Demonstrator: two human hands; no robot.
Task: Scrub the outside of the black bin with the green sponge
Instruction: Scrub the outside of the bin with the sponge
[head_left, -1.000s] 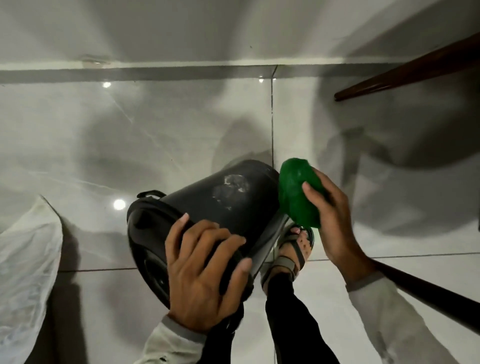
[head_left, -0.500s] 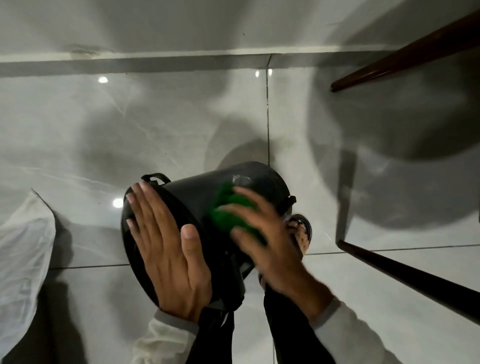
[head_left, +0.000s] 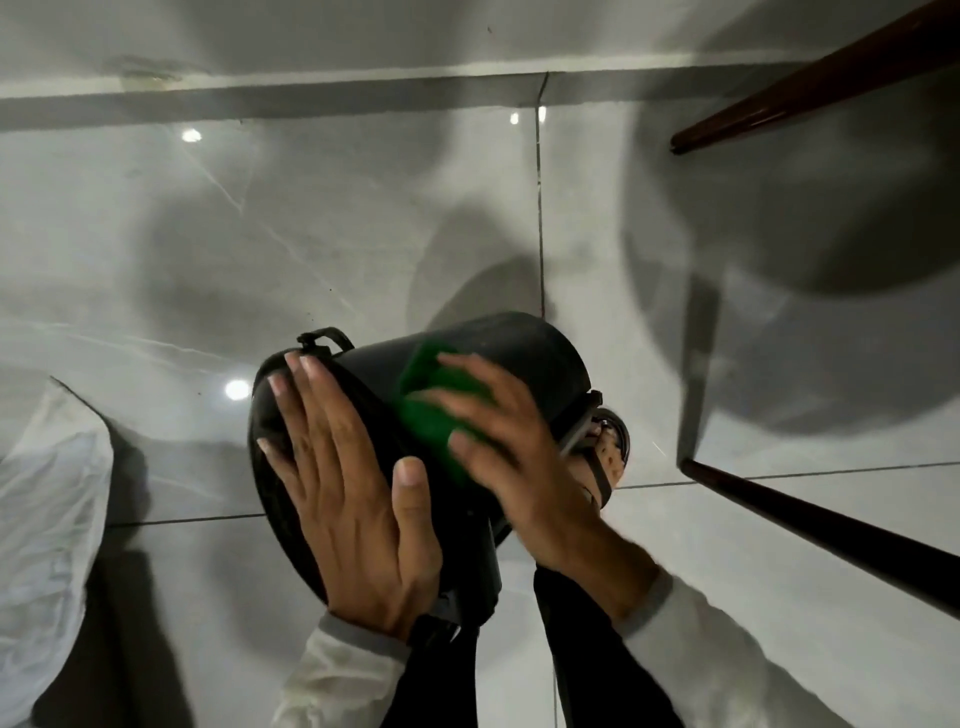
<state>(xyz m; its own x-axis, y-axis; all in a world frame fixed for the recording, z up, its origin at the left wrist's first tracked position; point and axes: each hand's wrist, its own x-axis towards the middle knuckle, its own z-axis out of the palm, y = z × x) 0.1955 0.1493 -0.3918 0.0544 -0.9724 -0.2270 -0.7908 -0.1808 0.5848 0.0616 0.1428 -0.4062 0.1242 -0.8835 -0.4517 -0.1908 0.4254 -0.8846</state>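
Scrubbing underway, not complete: green sponge (head_left: 441, 410) pressed on upper outer wall of black bin (head_left: 524, 364), approx mid-body. Judgement: only this top-facing strip is being worked at present; underside, far side & base-end not in view, so presumably left to do. No foam or wet streaks legible on the plastic; cleaned vs uncleaned area can't be told

Items, L to R:
- plastic bag (head_left: 52, 499), whitish, crumpled, at L edge on tiled floor (head_left: 260, 234); well apart from bin
- left hand (head_left: 343, 493): flat, fingers spread & extended, palm laid across bin's open rim end; bracing, not gripping – nothing enclosed in it. Thumb points up alongside the wall nr sponge
- black bin: tipped on its side, mouth toward wearer, base pointing away/right; small handle (head_left: 324, 338) sticking up at rim. Appears propped against wearer's legs, lower edge hidden
- green sponge: betw bin wall & right palm, partly covered by fingers
- right hand (head_left: 514, 457): clamped down over sponge, fingers curled round its edge, wrist angled in from lower R; motion blur
- sandalled foot (head_left: 610, 447) just beside bin's base end
- dark wooden legs (head_left: 810, 88), R side, clear of the work
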